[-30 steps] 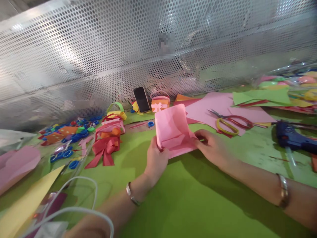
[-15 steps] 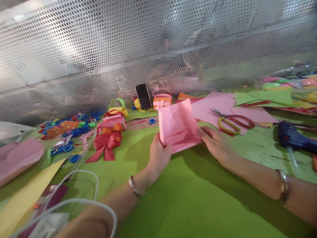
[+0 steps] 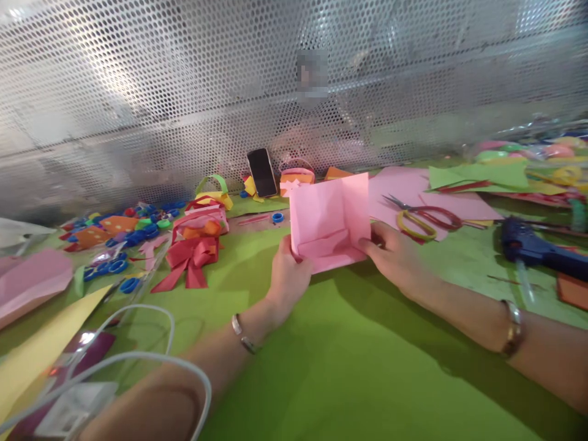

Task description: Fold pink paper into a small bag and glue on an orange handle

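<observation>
A folded pink paper box [image 3: 321,214] is held up over the green table, its open side facing me. My left hand [image 3: 289,275] is closed on its lower left corner, thumb in front. At the lower right edge my right hand [image 3: 395,254] pinches the paper between thumb and fingers. Inside, a folded flap lies along the bottom of the box. Just right of my right hand lie scissors [image 3: 420,219] with red and yellow handles, on a pink paper sheet [image 3: 395,184].
Left are a red paper bow [image 3: 190,260] on small paper bags, blue rings [image 3: 128,285] and a white cable [image 3: 184,361]. A phone [image 3: 263,173] leans near the perforated metal screen [image 3: 229,73]. A blue glue gun [image 3: 528,245] lies right, below green paper [image 3: 482,174].
The pink box has turned slightly, so its right side wall now shows more openly. Both hands keep their hold. The whole view has shifted a little.
</observation>
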Demonstrator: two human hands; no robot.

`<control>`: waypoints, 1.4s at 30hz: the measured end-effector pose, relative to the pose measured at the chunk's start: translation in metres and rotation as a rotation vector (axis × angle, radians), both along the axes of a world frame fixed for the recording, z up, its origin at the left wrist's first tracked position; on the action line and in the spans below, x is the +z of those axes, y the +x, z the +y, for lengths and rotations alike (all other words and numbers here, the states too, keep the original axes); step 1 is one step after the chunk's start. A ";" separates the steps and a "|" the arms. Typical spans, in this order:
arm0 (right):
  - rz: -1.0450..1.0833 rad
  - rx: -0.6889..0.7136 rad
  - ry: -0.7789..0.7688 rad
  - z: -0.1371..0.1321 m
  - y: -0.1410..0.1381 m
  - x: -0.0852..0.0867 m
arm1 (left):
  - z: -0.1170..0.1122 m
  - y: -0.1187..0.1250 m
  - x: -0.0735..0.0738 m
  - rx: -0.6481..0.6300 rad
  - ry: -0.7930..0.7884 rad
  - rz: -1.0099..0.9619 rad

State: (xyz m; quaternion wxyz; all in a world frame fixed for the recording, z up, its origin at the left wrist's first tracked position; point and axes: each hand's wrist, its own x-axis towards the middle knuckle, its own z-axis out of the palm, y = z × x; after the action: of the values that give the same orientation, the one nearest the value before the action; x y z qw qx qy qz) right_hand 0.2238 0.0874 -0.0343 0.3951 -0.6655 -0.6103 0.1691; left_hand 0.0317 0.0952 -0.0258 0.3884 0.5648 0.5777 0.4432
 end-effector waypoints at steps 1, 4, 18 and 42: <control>-0.010 0.001 -0.005 0.000 0.001 0.000 | 0.000 0.000 0.000 -0.007 0.004 -0.013; -0.034 0.027 -0.020 0.000 0.005 -0.002 | -0.002 0.002 0.001 -0.007 0.020 -0.065; 0.102 0.130 0.064 -0.009 0.000 -0.008 | -0.003 0.004 0.003 0.091 -0.058 -0.121; -0.134 -0.013 0.359 -0.012 0.001 0.007 | 0.001 -0.005 -0.003 0.082 -0.019 -0.080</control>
State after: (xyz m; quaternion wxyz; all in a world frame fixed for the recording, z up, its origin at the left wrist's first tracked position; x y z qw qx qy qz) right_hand 0.2251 0.0759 -0.0270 0.4672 -0.5978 -0.6514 0.0103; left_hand 0.0264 0.0958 -0.0288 0.3981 0.5187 0.5885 0.4755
